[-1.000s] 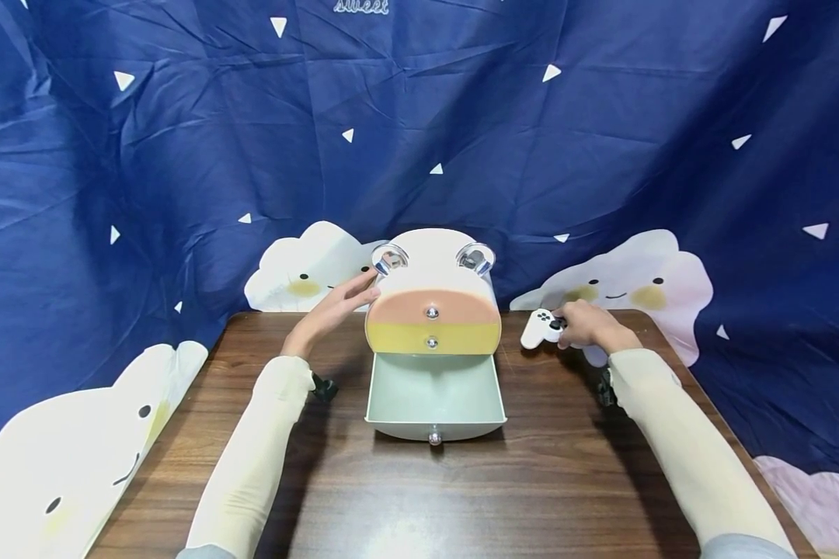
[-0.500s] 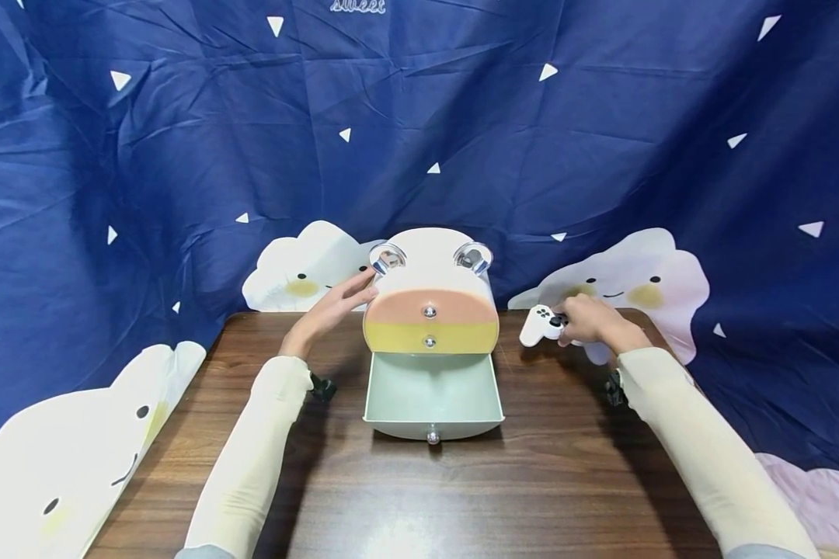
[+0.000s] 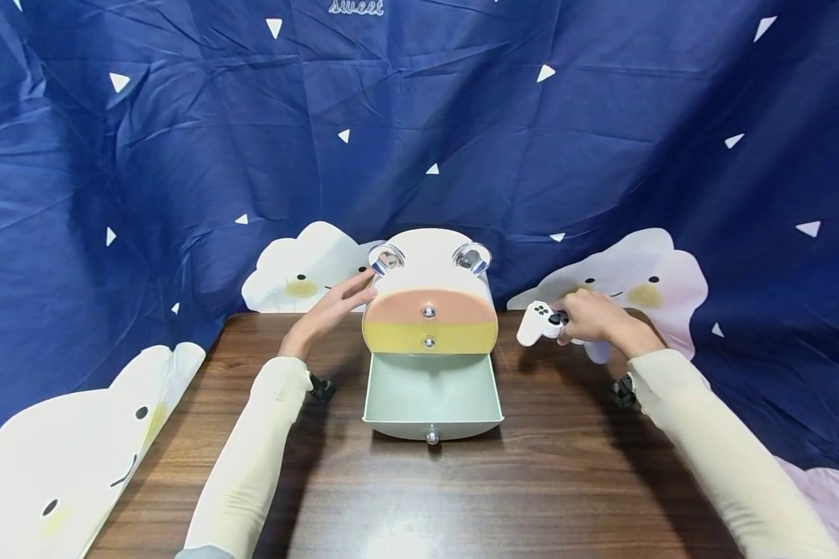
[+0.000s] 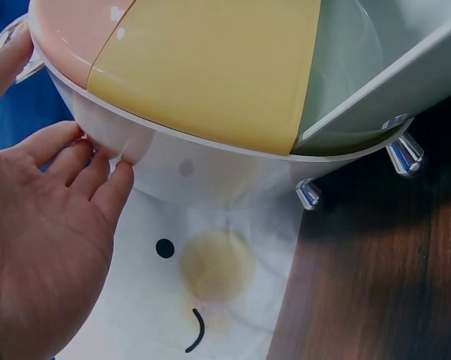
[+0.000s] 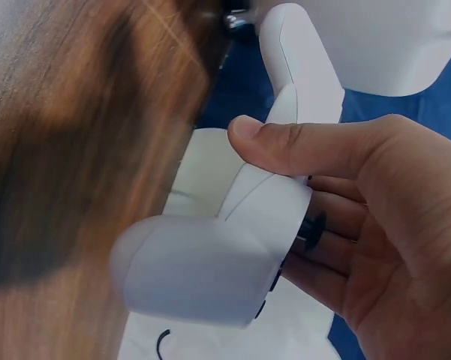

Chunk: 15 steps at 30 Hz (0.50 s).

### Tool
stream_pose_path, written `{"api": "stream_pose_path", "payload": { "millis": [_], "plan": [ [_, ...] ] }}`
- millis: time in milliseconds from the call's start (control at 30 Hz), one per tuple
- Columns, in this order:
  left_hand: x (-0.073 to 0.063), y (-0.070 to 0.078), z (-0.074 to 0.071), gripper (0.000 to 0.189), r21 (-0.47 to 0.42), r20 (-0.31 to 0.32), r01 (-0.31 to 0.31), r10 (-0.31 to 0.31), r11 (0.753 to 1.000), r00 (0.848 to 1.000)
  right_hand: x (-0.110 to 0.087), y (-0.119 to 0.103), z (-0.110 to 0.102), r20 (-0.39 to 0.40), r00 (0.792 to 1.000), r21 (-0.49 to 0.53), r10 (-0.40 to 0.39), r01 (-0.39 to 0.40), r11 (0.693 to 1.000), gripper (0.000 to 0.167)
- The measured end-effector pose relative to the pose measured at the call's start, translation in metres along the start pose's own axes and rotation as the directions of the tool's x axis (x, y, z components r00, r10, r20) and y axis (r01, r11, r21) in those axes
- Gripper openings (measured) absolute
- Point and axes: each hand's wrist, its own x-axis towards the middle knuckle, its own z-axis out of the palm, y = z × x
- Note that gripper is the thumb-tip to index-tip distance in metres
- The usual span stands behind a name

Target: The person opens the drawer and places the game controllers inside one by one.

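A white game controller (image 3: 537, 324) is gripped by my right hand (image 3: 594, 317) at the table's back right. In the right wrist view the thumb lies across the controller's (image 5: 202, 270) underside, with the other fingers behind it. Its shadow shows on the wood beside it. My left hand (image 3: 332, 312) rests on the left side of a frog-shaped drawer box (image 3: 429, 260), the fingers fairly straight. In the left wrist view the left hand's fingertips (image 4: 120, 176) touch the white side wall. The box's pale green bottom drawer (image 3: 433, 388) is pulled out; the pink and yellow drawers (image 3: 454, 335) are closed.
Everything stands on a brown wooden table (image 3: 419, 497). Behind it hangs a dark blue cloth (image 3: 461, 116) with white triangles and cloud faces. Short shiny feet (image 4: 309, 193) hold the box above the tabletop. Small black wrist cameras hang below both wrists.
The controller, in my right hand, has risen slightly and tilted a little. My right wrist and forearm have swung outward to the right. The left hand and the box stay as they were.
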Motion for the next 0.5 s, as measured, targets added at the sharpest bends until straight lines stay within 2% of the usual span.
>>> {"api": "stream_pose_path", "payload": {
  "millis": [300,500],
  "plan": [
    [0.0,0.0,0.0,0.07,0.013,-0.004,-0.019,0.019,1.0,1.0,-0.006,-0.013,-0.013,-0.022,0.999,-0.014,-0.04,0.04,0.999,0.047],
    [0.0,-0.001,0.0,0.07,0.015,-0.006,-0.012,0.012,1.0,1.0,-0.012,-0.024,-0.023,-0.019,0.997,-0.028,-0.07,0.07,0.997,0.057]
  ]
}}
